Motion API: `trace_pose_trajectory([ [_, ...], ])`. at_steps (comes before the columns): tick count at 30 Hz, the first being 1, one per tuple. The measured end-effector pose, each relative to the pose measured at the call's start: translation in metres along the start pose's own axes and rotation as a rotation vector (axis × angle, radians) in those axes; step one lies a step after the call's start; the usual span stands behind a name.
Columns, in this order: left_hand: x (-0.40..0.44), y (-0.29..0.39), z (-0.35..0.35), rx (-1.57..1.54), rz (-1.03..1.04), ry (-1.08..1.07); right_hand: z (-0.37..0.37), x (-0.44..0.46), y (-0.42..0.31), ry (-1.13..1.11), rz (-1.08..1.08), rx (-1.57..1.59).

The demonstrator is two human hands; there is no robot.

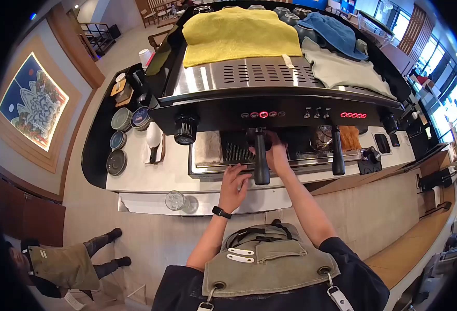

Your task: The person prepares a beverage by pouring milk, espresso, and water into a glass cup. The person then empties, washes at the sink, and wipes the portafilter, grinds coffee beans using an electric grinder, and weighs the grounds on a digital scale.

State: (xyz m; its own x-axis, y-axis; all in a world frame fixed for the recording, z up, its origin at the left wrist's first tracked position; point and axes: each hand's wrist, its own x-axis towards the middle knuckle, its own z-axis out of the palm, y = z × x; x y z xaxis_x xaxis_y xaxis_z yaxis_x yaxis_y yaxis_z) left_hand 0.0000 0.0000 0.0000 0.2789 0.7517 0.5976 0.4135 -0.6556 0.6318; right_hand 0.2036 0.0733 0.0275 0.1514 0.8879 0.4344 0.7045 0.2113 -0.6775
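Note:
A black espresso machine (213, 118) fills the middle of the view, with one red button lit at its centre. My right hand (277, 154) reaches under the group head, just behind a portafilter (261, 158) locked in the machine. Its fingers curl beneath the portafilter, partly hidden by the handle; what they hold I cannot make out. My left hand (232, 182) is open at the front edge of the drip tray (207, 170), fingers apart and nothing in them. A second portafilter (338, 153) sits in the right group.
Folded cloths, one yellow (241, 33), cover the machine's top. Left are stacked bowls (121, 119) and a white-headed brush-like tool (153, 136). A drinking glass (175, 200) stands below the counter edge. Another person in an apron (62, 267) is at lower left.

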Motion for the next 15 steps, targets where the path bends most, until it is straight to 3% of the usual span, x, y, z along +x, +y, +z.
trace_pose_trajectory([
  [15, -0.0016, -0.0010, -0.0018, -0.006, -0.012, -0.013, 0.0045, -0.0050, 0.0027, -0.022, 0.037, -0.059],
])
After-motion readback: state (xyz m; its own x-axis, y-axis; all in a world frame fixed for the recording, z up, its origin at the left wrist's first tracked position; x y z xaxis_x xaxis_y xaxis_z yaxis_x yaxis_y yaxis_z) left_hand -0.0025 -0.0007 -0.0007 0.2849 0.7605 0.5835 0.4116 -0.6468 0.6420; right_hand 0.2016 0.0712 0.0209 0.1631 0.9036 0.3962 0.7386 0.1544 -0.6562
